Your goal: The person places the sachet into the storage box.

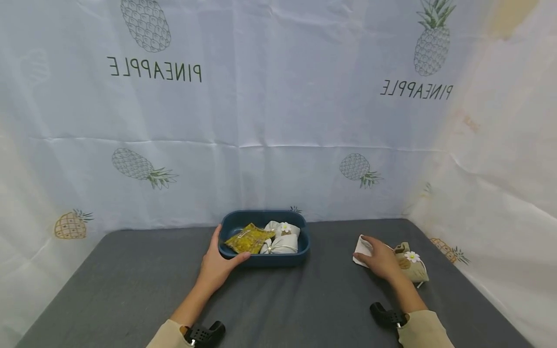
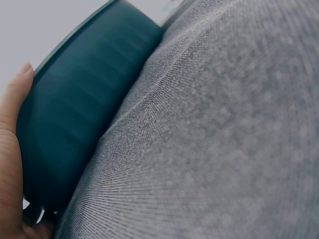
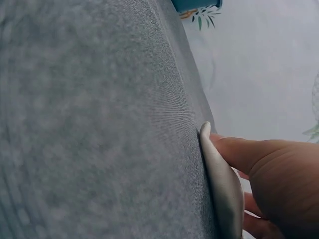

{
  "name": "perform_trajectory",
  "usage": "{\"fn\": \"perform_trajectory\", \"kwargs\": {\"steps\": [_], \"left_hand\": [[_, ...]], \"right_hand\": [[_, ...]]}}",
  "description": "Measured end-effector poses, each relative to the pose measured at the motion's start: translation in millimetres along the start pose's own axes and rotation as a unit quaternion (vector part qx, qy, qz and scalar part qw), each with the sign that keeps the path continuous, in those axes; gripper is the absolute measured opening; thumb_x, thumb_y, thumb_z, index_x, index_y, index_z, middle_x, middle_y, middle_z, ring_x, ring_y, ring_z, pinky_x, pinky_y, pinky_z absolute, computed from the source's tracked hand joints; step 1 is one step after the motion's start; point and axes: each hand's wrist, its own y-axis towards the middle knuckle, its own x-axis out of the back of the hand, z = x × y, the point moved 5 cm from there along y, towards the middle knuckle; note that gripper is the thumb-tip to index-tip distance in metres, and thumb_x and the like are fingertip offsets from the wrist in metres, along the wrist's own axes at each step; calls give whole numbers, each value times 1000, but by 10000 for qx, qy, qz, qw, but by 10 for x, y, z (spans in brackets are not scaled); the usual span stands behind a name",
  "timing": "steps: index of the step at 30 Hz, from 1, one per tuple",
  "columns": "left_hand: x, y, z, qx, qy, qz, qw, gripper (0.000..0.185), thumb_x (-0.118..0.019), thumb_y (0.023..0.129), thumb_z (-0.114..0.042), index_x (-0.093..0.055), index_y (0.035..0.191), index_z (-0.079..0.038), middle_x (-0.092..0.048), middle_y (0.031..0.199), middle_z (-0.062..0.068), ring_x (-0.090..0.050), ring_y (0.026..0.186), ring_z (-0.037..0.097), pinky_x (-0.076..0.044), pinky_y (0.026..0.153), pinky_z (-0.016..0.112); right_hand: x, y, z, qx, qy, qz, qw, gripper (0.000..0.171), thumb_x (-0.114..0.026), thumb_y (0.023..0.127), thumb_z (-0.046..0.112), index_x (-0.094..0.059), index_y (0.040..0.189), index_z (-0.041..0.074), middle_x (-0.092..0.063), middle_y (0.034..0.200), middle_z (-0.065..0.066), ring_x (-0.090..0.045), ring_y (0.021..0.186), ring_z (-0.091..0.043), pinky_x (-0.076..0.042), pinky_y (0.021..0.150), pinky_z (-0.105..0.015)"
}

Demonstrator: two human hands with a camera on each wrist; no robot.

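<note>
At the back middle of the table, a dark blue plastic box (image 1: 271, 261) holds a shiny yellow packet (image 1: 249, 238) and white cloth pouches (image 1: 285, 244), one with a daisy. My left hand (image 1: 216, 268) grips the box at its left end, thumb over the front rim and fingers along the side. The left wrist view shows the box's ribbed outer wall (image 2: 84, 94) beside the thumb. Over on the right, my right hand (image 1: 383, 258) pinches a white cloth pouch (image 3: 223, 184) low at the tabletop. A beige-green drawstring pouch (image 1: 416, 274) with a daisy lies just right of this hand, partly hidden by it.
Dark grey cloth covers the table (image 1: 278, 309). A white curtain (image 1: 278, 106) printed with pineapples hangs right behind the back edge and along both sides. Black wrist straps (image 1: 387, 315) sit on both forearms.
</note>
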Motion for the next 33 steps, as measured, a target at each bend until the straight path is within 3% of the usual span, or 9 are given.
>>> {"fn": "perform_trajectory", "kwargs": {"steps": [7, 17, 26, 28, 31, 33], "left_hand": [[4, 4, -1, 1, 18, 24, 10000, 115, -79, 82, -54, -6, 165, -22, -29, 164, 23, -39, 144, 49, -37, 108, 70], [3, -5, -12, -10, 39, 19, 10000, 114, -79, 82, -53, -7, 165, -21, -30, 164, 24, -40, 143, 49, -38, 108, 69], [18, -20, -19, -9, 46, 34, 10000, 115, -79, 82, -55, -7, 165, -22, -29, 164, 24, -39, 144, 49, -38, 108, 69], [20, -19, -17, -7, 25, 23, 10000, 115, -79, 82, -55, -8, 165, -21, -29, 164, 24, -39, 144, 49, -38, 108, 70], [18, -16, -16, 0, 18, 41, 10000, 115, -79, 82, -55, -8, 165, -21, -30, 164, 24, -39, 145, 49, -38, 108, 69], [17, -14, -12, -19, 6, 41, 10000, 115, -79, 81, -55, -8, 165, -21, -30, 164, 24, -40, 144, 49, -38, 108, 69]], "right_hand": [[25, -13, 23, -25, -162, -163, 9997, 57, -73, 93, 34, -60, 137, 0, -63, 133, -30, -60, 119, -51, -47, 95, -63], [34, -83, 109, 355, -325, -1096, 9928, 30, -77, 88, 20, -76, 115, 7, -77, 108, -20, -71, 94, -43, -49, 87, -63], [-64, -61, 217, 880, 365, -1217, 9880, 26, -78, 87, 13, -77, 112, 6, -78, 107, -16, -73, 99, -37, -56, 84, -55], [-72, -57, 265, 981, 451, -1289, 9858, 26, -79, 87, 13, -77, 111, 6, -78, 106, -15, -73, 83, -33, -57, 79, -51], [-76, -50, 323, 1000, 489, -1418, 9836, 26, -80, 86, 15, -78, 111, 8, -79, 104, -12, -72, 76, -25, -57, 74, -42], [-69, -44, 362, 987, 590, -1424, 9831, 26, -80, 86, 17, -78, 111, 9, -79, 103, -12, -63, 61, -16, -52, 66, -34]]}}
